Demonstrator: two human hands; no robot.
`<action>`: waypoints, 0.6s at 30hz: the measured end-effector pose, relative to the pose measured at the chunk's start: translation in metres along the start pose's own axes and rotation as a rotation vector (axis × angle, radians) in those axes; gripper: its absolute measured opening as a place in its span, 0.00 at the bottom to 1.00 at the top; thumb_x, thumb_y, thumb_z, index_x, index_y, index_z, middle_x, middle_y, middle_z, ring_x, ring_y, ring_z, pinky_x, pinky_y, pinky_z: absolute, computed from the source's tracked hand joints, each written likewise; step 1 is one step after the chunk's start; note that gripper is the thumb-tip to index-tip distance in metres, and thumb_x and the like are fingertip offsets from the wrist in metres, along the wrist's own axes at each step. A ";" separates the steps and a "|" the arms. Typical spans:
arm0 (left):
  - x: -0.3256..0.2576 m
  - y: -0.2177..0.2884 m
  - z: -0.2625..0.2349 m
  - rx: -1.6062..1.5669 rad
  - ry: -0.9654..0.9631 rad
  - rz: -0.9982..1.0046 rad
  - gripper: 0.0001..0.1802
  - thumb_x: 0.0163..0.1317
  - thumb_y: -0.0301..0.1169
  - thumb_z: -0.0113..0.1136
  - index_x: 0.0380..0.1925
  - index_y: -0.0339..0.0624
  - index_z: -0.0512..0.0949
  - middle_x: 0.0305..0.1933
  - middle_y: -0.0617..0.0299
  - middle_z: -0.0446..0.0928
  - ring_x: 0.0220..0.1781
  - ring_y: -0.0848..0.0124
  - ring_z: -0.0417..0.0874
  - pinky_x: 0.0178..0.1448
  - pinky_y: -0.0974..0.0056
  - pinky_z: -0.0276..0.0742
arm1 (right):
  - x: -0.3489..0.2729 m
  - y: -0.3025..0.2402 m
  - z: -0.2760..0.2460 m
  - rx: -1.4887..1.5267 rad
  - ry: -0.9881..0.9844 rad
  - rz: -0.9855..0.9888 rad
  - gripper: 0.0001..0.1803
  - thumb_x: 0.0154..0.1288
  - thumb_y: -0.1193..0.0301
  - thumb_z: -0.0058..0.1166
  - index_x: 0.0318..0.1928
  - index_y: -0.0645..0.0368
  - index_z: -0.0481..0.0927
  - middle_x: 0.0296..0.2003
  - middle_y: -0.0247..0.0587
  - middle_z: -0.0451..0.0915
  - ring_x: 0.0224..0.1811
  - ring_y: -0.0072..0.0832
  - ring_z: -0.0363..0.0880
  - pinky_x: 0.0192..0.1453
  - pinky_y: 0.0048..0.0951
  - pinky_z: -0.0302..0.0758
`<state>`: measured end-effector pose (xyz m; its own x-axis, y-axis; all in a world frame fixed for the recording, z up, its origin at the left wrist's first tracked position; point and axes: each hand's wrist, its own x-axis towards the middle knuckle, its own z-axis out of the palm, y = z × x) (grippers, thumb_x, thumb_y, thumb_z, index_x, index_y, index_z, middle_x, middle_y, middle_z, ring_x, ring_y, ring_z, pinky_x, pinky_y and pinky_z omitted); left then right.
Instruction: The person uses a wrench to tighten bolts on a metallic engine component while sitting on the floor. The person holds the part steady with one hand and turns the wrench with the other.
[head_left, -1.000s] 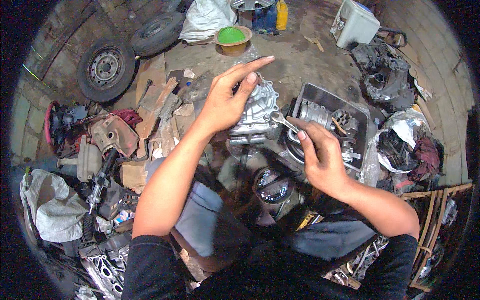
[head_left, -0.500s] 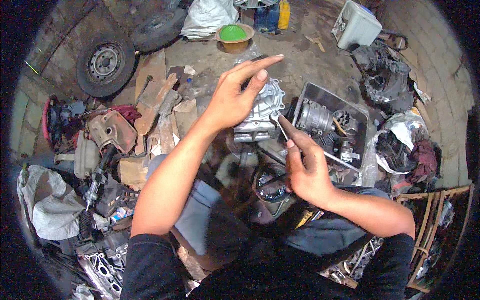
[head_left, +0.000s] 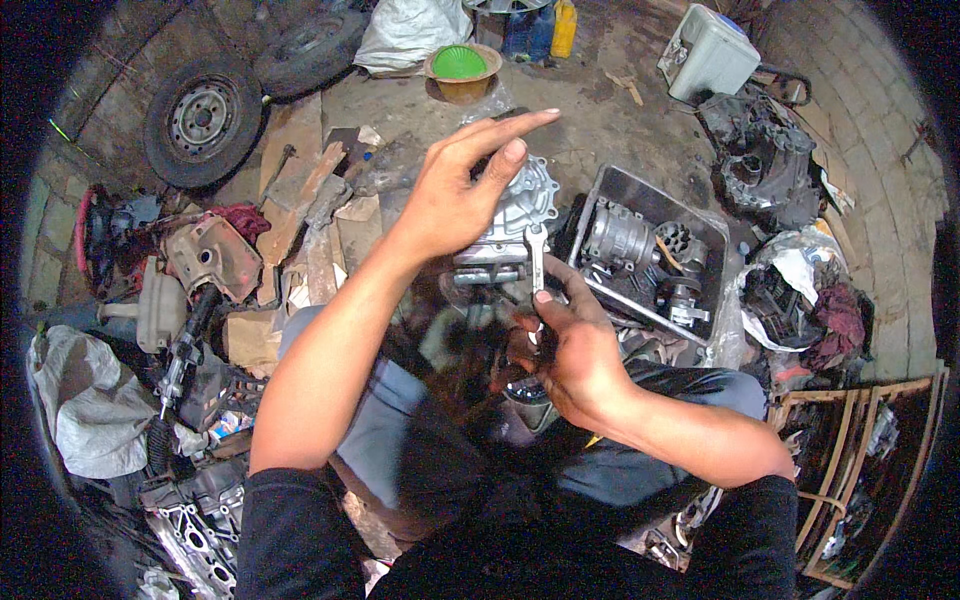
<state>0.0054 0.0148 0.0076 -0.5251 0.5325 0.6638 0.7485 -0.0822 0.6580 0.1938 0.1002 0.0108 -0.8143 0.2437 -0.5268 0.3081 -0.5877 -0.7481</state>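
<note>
My left hand (head_left: 452,198) lies over the left side of a silvery cast-metal housing (head_left: 528,198), fingers stretched out past its top and thumb apart. The hand hides part of the housing, and its contact there is not fully visible. In my right hand (head_left: 585,358), the fingers are wrapped round an open-end wrench (head_left: 537,265), thumb along the shank. The wrench points away from me, its open jaw at the housing's near right edge. Whether the jaw sits on a bolt I cannot tell. Below this hand is a dark round container (head_left: 525,390), partly covered.
A grey bin (head_left: 650,335) with metal compressor-like parts stands right of the housing. A brown bowl with a green basin (head_left: 462,65) sits beyond. Wheels (head_left: 203,118) lie far left, engine parts (head_left: 195,535) near left, and a black assembly (head_left: 762,165) far right.
My right hand has shifted left and turned, bringing the wrench from a slant to nearly straight ahead. The left hand keeps its pose over the housing; the whole view has shifted slightly.
</note>
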 end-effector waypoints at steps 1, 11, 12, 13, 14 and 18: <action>0.000 -0.001 0.000 0.011 0.003 0.010 0.22 0.77 0.45 0.52 0.62 0.47 0.80 0.43 0.49 0.84 0.44 0.58 0.83 0.55 0.57 0.76 | 0.000 0.000 0.000 0.007 -0.002 -0.010 0.20 0.82 0.71 0.39 0.70 0.51 0.63 0.35 0.37 0.72 0.26 0.26 0.70 0.31 0.34 0.77; 0.005 0.005 0.000 0.020 -0.018 -0.008 0.20 0.77 0.42 0.52 0.61 0.47 0.81 0.40 0.49 0.83 0.41 0.60 0.82 0.54 0.58 0.76 | -0.007 0.010 0.015 0.239 -0.042 -0.058 0.17 0.78 0.70 0.45 0.63 0.50 0.68 0.35 0.35 0.73 0.31 0.26 0.73 0.30 0.35 0.77; 0.004 0.004 -0.001 0.019 -0.014 -0.012 0.20 0.77 0.42 0.52 0.61 0.47 0.81 0.40 0.50 0.83 0.41 0.60 0.82 0.53 0.58 0.76 | -0.008 -0.002 0.012 0.130 0.006 -0.047 0.17 0.77 0.71 0.46 0.63 0.51 0.68 0.34 0.35 0.73 0.32 0.25 0.73 0.28 0.30 0.73; 0.001 0.004 -0.003 0.018 -0.006 -0.018 0.20 0.77 0.41 0.52 0.61 0.47 0.81 0.39 0.50 0.83 0.41 0.60 0.82 0.53 0.58 0.76 | -0.007 -0.012 0.006 0.015 0.051 -0.034 0.18 0.76 0.72 0.47 0.63 0.51 0.68 0.34 0.35 0.73 0.32 0.25 0.73 0.26 0.26 0.69; -0.001 0.005 -0.006 0.016 -0.008 -0.020 0.20 0.77 0.41 0.53 0.61 0.47 0.81 0.39 0.50 0.83 0.41 0.61 0.82 0.53 0.58 0.76 | 0.000 -0.017 -0.014 -0.013 0.003 -0.049 0.24 0.67 0.75 0.54 0.63 0.52 0.69 0.37 0.40 0.76 0.34 0.30 0.77 0.31 0.31 0.77; 0.001 0.012 -0.008 0.018 -0.095 -0.085 0.24 0.79 0.45 0.46 0.63 0.43 0.79 0.56 0.52 0.81 0.58 0.59 0.80 0.66 0.57 0.70 | 0.021 -0.054 -0.051 -0.123 0.086 -0.108 0.14 0.67 0.78 0.54 0.52 0.61 0.71 0.32 0.46 0.78 0.24 0.25 0.76 0.28 0.38 0.87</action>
<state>0.0108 0.0071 0.0190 -0.5472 0.6144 0.5684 0.7104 -0.0182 0.7036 0.1848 0.1766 0.0194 -0.8023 0.3684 -0.4697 0.2835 -0.4573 -0.8429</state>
